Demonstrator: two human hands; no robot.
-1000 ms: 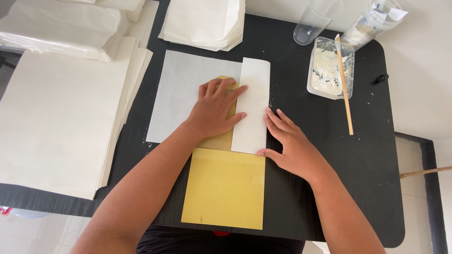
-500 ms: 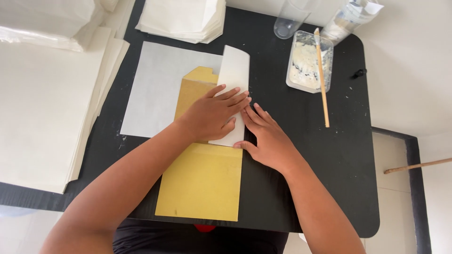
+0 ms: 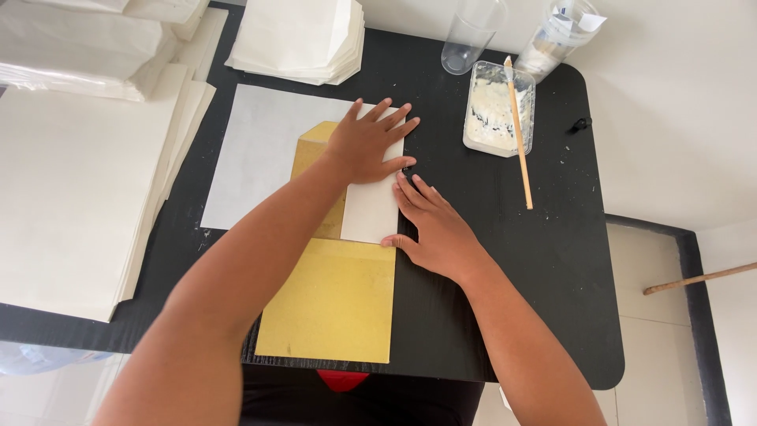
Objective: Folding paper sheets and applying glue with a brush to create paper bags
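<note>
A white paper sheet lies on the black table with its right part folded over a yellow cardboard template. My left hand lies flat, fingers spread, on the upper part of the folded white flap. Just right of the flap's lower edge rests my right hand, palm down, its thumb touching the flap's bottom right corner and its fingers along the fold. Neither hand grips anything.
A clear tub of white paste with a wooden stick across it sits at the upper right, beside a clear cup and a glass jar. Stacks of white paper fill the left; folded paper bags lie at the top.
My left hand has slid up the folded flap toward its far end. My right hand has stayed beside the flap's lower edge. The view shifted slightly.
</note>
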